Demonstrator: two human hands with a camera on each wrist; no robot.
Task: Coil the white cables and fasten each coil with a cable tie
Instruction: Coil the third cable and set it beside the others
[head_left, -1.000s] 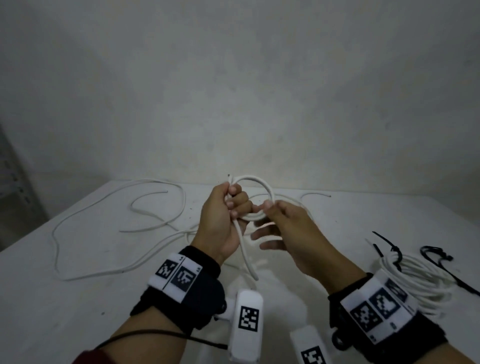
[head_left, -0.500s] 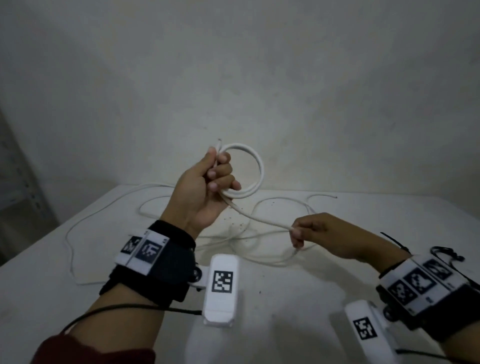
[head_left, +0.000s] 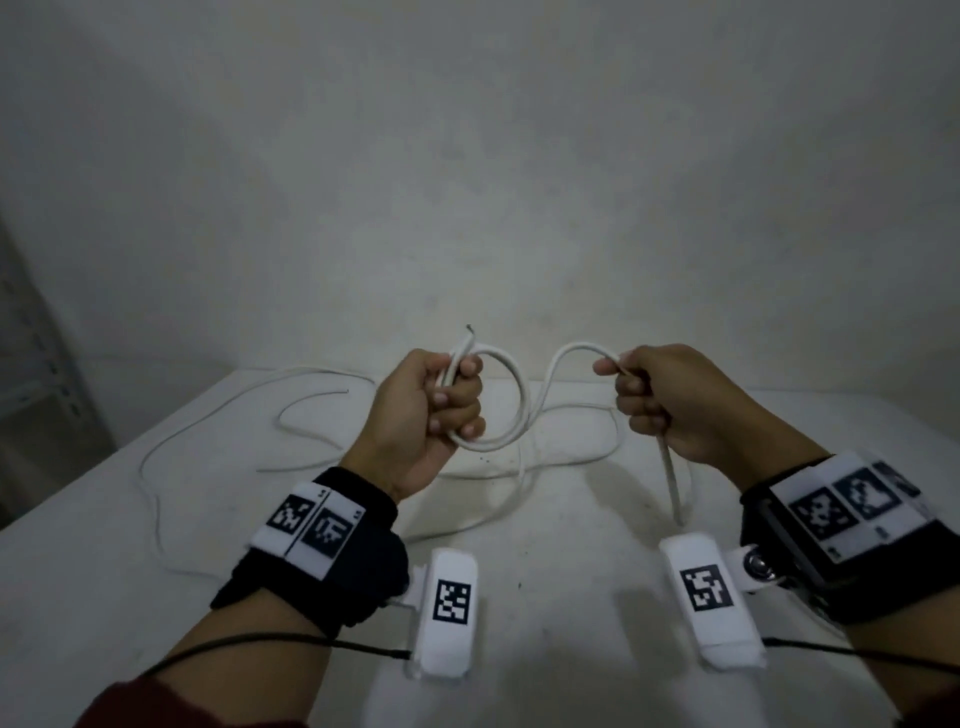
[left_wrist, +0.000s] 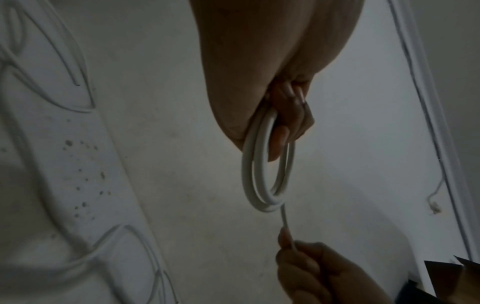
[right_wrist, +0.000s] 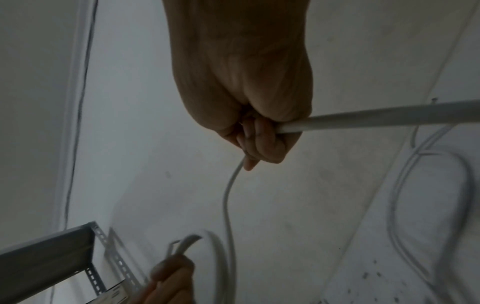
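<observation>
Here, two fists hold one white cable above the white table (head_left: 156, 597).
Loose cable (head_left: 208, 415) sprawls far left; the left hand (head_left: 421, 415) clenches a small coil (head_left: 506, 415), and the right hand (head_left: 670, 405), just right, grips the cable's (head_left: 563, 356) next stretch.

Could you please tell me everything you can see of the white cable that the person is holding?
The cable is thin, round and white, smooth like plastic sheathing. The left hand grips a small coil of about two turns, held upright above the table, with the cut end sticking up past the thumb. From the coil it arches across to the right hand, which holds it in a fist. Below that fist it drops to the table, where more slack lies in loose curves.
</observation>
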